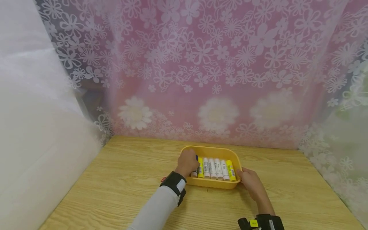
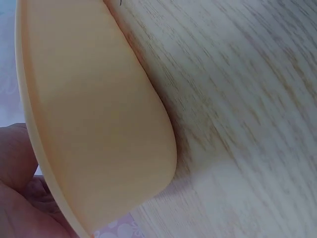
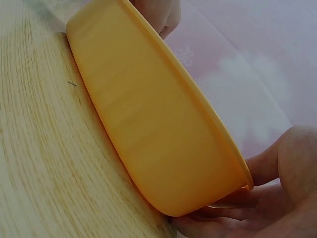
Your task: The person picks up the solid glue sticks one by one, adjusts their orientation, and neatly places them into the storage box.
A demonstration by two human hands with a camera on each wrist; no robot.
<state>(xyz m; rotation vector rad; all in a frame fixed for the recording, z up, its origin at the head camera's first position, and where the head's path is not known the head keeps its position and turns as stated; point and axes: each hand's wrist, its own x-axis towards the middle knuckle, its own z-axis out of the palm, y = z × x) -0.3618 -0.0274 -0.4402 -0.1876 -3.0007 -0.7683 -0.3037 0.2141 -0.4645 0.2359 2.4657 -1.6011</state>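
A yellow plastic tray sits on the table, with white and yellow glue sticks lying side by side in it. At the tray's left end, my left hand reaches over the rim with curled fingers round the leftmost stick, mostly hidden under the hand. A dark blue end shows beside the knuckles. In the left wrist view, the tray wall hides the fingertips. My right hand grips the tray's right corner. The right wrist view shows its thumb at the rim and its other fingers under the corner.
The wood-grain table extends around the tray. A pink flowered curtain hangs along the table's back edge, and a white sheet borders the left side. A small red tag shows beside the left wrist strap.
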